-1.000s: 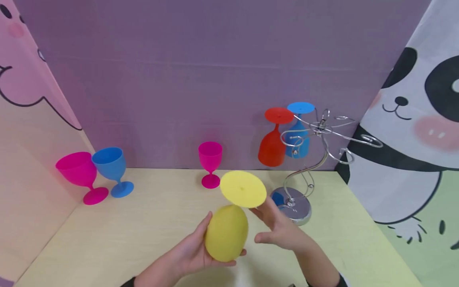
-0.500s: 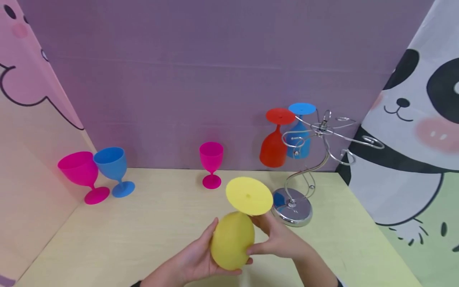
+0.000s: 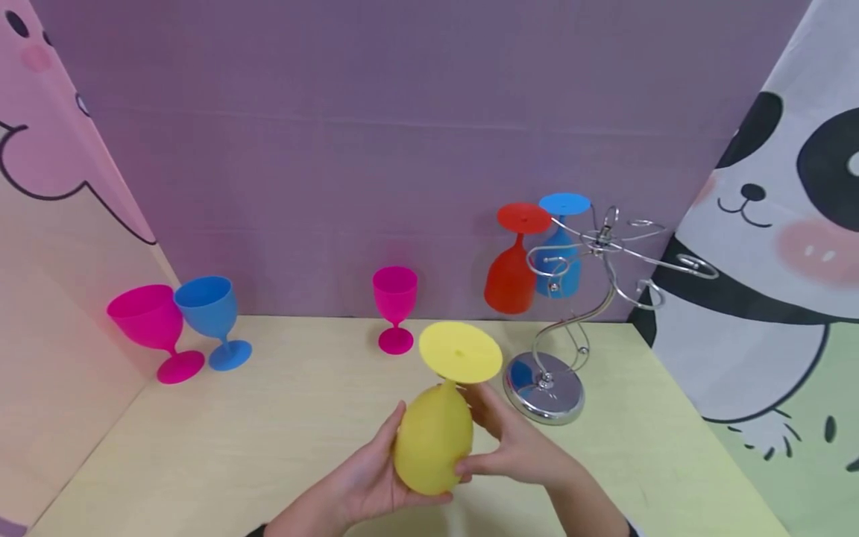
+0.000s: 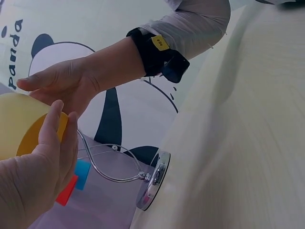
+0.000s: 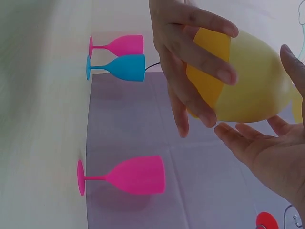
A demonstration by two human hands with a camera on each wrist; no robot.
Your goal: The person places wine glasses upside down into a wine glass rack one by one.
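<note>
A yellow goblet (image 3: 435, 440) is held upside down above the table, its round foot (image 3: 460, 352) uppermost and tilted. My left hand (image 3: 365, 477) grips the bowl from the left and below; in the right wrist view, the left hand's fingers (image 5: 202, 62) wrap the rim. My right hand (image 3: 520, 444) holds the bowl from the right, thumb on its side and fingers partly hidden behind it. In the left wrist view, the right hand (image 4: 69, 86) lies beyond the goblet (image 4: 24, 119).
A chrome goblet rack (image 3: 546, 388) stands at right, with a red goblet (image 3: 511, 280) and a blue goblet (image 3: 558, 257) hanging upside down. A pink goblet (image 3: 394, 294) stands at the back. Another pink goblet (image 3: 150, 317) and a blue goblet (image 3: 209, 309) stand at left.
The yellow goblet and both hands have shifted slightly right. My right hand has closed in, its thumb coming onto the bowl. Since half a second ago the goblet has risen a little.
</note>
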